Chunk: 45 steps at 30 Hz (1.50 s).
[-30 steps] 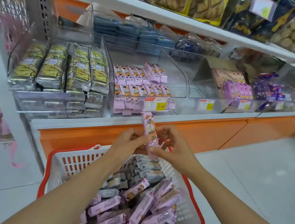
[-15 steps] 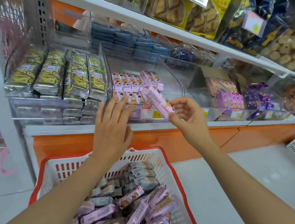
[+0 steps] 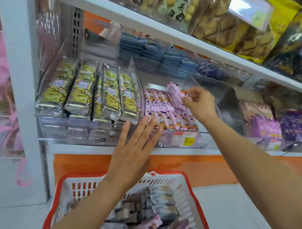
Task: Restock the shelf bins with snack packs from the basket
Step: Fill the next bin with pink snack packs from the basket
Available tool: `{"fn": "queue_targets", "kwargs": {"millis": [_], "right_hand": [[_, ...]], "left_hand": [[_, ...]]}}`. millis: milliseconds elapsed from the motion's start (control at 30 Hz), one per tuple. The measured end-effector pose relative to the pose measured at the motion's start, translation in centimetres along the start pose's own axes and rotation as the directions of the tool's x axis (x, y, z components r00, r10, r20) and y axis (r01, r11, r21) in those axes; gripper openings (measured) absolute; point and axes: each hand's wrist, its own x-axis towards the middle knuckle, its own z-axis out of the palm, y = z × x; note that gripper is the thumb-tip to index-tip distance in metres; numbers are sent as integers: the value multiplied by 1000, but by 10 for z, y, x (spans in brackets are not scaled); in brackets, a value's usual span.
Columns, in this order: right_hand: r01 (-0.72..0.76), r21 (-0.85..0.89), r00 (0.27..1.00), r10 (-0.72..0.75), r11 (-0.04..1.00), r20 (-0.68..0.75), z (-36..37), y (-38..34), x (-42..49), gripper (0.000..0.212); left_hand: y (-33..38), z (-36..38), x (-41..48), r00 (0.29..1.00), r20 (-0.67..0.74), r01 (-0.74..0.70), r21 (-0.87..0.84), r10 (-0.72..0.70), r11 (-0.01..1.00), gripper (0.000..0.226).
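Pink wrapping is seen on the snack pack [image 3: 176,94], which is pinched between the thumb and fingertips of the right hand [image 3: 200,103]; the grip is closed on the pack's right end. The pack is held tilted, just above the rows of pink packs [image 3: 167,114] laid in the clear bin [image 3: 161,144] in the middle of the shelf [image 3: 179,153], towards the far right of those rows.

The left hand [image 3: 133,150] is held flat in front of the bin's near wall, its grip spread, with straight fingers and nothing held. Its fingertips are seen at the near rim, by the divider between this bin and the one to the left. Whether the wall is touched cannot be told.

A price label [image 3: 183,139] is fixed to the near wall of the bin, just right of the left hand. The bin to the left is filled with long yellow-green packs [image 3: 91,90] laid side by side. Blue packs [image 3: 154,54] are stacked far back on the shelf, and purple packs [image 3: 265,126] are kept in a bin to the right.

Nearest of all, a white basket [image 3: 85,188] with a red rim is placed below the shelf, under both forearms. More pink and grey packs [image 3: 150,225] are heaped in it.
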Motion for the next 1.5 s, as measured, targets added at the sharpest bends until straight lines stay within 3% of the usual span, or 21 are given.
{"fn": "queue_targets", "kwargs": {"millis": [267,567,700,833,967,1067,1133,1267,1367,1500], "right_hand": [[-5,-261,995,31,965,94,42,-6,26,22],[24,-325,987,29,945,160,41,-7,22,25],[38,-188,994,-17,981,108,28,-3,10,23],[138,67,986,-143,988,87,7,-14,-35,11],[272,278,950,-303,921,75,-9,-18,-99,4],[306,319,913,-371,897,169,-8,-1,-142,4],[270,259,898,-339,927,279,3,21,-166,4],[137,39,857,-138,990,496,32,78,-203,7],[57,-175,776,67,983,628,51,111,-220,15],[-18,-374,688,283,927,668,78,133,-234,30]], "left_hand": [[-7,4,1,999,-31,-39,7,39,999,80],[-6,4,1,1000,-8,-14,-37,13,999,73],[-5,-1,-1,1000,0,-7,-30,7,1000,92],[-1,6,-23,996,49,-80,13,79,997,90],[5,17,-44,961,206,-170,-80,183,982,85],[5,31,-58,908,360,-184,-122,216,975,82],[3,43,-69,860,475,-167,-89,189,982,86],[-1,64,-97,767,624,-152,-46,147,987,95],[-3,70,-113,766,629,-154,-19,131,988,89],[-5,78,-116,769,627,-160,-7,129,987,90]]}}
